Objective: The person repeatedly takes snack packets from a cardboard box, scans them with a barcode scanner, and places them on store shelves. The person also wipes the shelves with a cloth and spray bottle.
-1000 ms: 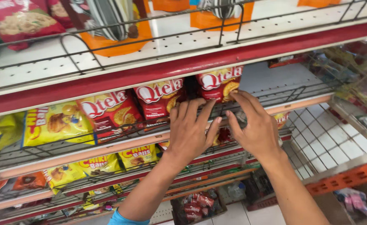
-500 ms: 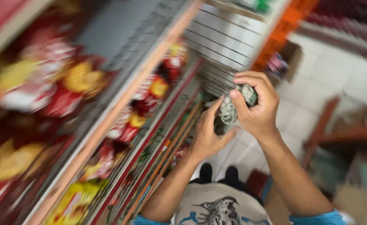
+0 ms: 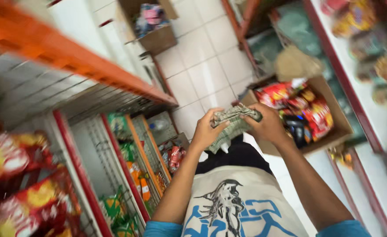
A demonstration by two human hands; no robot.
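My left hand [image 3: 206,131] and my right hand [image 3: 267,125] both grip a crumpled grey-green checked cloth [image 3: 232,124] in front of my chest. The left hand pinches its left end, and the right hand closes over its right end. Below the hands I see my pale shirt with a blue and black print [image 3: 235,204]. Just behind my right hand, an open cardboard box [image 3: 334,131] on the floor holds red and yellow snack bags [image 3: 301,105].
Wire shelves with red edges [image 3: 83,175] run along my left, stocked with red and yellow snack packets [image 3: 22,184]. An orange shelf edge [image 3: 70,57] crosses above. Another shelving unit [image 3: 369,66] stands at right. White floor tiles [image 3: 202,70] lie ahead, with a cardboard box [image 3: 156,30] farther off.
A second ago both hands were reaching into the shelf of red snack bags. I have since turned away and looked down, and both hands now hold the cloth near the cardboard box.
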